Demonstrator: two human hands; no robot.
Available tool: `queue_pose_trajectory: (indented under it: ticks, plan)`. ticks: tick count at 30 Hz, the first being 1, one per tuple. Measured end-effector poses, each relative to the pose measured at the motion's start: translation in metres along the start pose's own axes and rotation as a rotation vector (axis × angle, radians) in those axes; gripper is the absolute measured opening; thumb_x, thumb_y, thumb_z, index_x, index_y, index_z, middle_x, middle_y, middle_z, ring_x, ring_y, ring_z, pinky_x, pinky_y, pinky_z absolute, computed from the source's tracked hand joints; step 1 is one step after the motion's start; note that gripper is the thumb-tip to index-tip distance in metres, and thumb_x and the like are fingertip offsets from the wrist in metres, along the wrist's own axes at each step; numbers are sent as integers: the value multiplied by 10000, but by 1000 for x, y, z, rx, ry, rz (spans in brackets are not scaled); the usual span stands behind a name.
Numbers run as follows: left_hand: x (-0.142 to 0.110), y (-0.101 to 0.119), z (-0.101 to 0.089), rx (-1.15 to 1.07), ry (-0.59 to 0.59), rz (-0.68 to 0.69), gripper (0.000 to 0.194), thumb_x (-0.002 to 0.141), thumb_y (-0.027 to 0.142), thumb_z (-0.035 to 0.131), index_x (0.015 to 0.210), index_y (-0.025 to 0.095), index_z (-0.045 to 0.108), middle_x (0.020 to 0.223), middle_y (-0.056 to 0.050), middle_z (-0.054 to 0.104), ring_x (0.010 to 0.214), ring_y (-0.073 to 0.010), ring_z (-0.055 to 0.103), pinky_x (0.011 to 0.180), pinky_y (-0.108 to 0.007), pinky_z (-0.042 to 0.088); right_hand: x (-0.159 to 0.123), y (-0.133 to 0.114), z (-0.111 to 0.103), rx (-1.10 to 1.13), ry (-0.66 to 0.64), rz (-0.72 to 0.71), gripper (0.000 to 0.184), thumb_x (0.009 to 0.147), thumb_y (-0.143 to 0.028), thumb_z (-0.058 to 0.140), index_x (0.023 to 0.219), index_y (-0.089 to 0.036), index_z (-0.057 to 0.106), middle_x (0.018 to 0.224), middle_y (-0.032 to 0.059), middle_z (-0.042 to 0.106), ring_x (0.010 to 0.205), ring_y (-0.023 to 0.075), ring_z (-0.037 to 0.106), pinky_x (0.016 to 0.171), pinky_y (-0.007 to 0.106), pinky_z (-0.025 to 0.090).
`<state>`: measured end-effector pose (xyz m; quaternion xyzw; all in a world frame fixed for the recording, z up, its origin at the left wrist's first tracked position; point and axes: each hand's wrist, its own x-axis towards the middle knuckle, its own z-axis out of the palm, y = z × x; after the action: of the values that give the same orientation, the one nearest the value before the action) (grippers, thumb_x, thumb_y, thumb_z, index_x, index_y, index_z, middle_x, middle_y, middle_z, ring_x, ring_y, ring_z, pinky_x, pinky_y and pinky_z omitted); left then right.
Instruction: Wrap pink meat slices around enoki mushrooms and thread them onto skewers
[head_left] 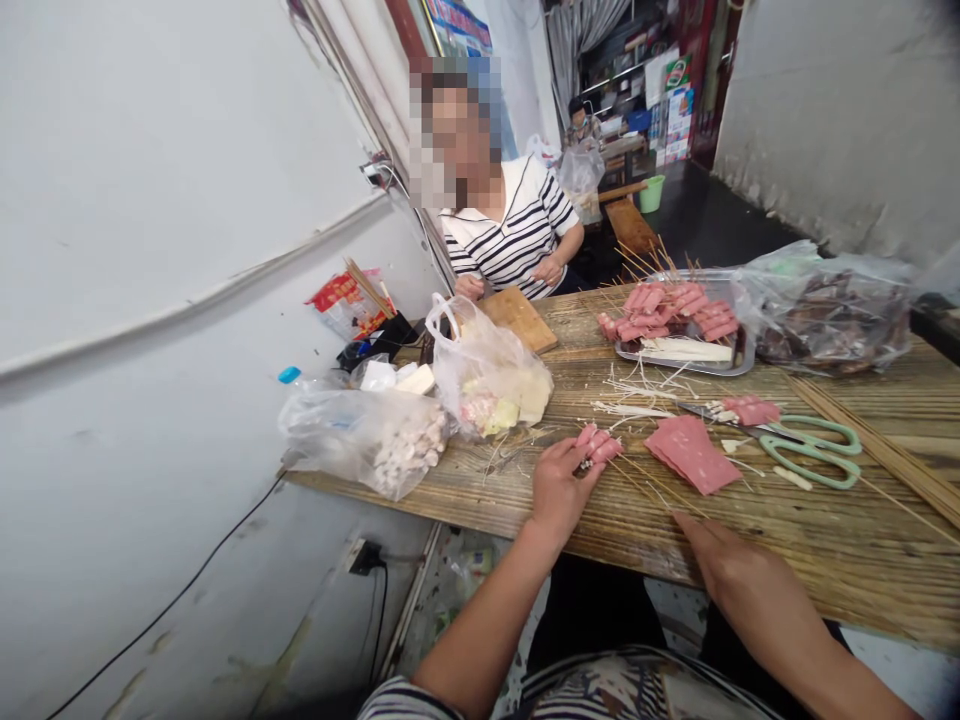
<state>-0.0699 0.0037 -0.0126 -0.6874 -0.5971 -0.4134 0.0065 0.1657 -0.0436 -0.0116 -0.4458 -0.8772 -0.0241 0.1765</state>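
My left hand (561, 490) is closed round small pink meat-slice rolls (598, 446) with white enoki ends, held on the wooden table. Two thin bamboo skewers (651, 482) run from the rolls toward my right hand (742, 572). Its fingers are pressed together at the skewers' near ends; the thumb is hidden. Just beyond lies a stack of square pink meat slices (691, 453). Green-handled scissors (814, 450) rest to its right, with one loose roll (752, 409) by the blades. Loose enoki strands (634, 408) are scattered behind.
A clear tray (742, 350) carries finished skewers (667, 308) and enoki. Beside it sits a bag of dark food (832, 310). Bare skewers (885, 440) lie at right, plastic bags (375, 435) at left. Across the table, a person (510, 225) sits by a wooden board (519, 318).
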Motion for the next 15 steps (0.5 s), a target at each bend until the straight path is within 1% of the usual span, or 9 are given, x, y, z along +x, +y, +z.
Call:
queue_pose_trajectory:
  ticks: [3,6,10,12,15]
  plan:
    - [0,2,-1,-2,-5,0,291,775,241,747,1064,264,726,985,-43,720,868,-179,673,830,-325,559,5,0,-4,-39,-39,25,477,734,74,424,1103,-124,655,938,82,717,701,178,684,595,253,537]
    - [1,4,-3,-13,-21,1,310,778,227,743,1083,273,717,1004,-38,720,877,-177,670,839,-325,554,12,-3,-12,-68,-123,47,484,739,90,409,1096,-117,662,956,98,719,709,185,692,599,257,543]
    - [2,6,-5,-39,-45,-2,311,784,215,735,1090,268,713,1020,-39,723,876,-179,668,836,-328,551,18,-6,-15,-42,-226,77,484,764,79,400,1132,-107,652,1016,127,709,726,190,699,675,275,560]
    - [2,7,-5,-45,-47,4,323,788,209,731,1105,267,706,1036,-41,723,887,-181,668,838,-330,550,18,-6,-12,-20,-239,82,476,773,70,402,1141,-108,646,1046,141,699,759,197,702,718,288,561]
    - [2,7,-5,-38,-41,17,351,789,205,730,1132,270,693,1052,-45,722,911,-184,667,854,-336,548,18,-3,-6,0,-213,64,471,781,55,405,1157,-118,631,1074,142,692,778,199,699,758,305,556]
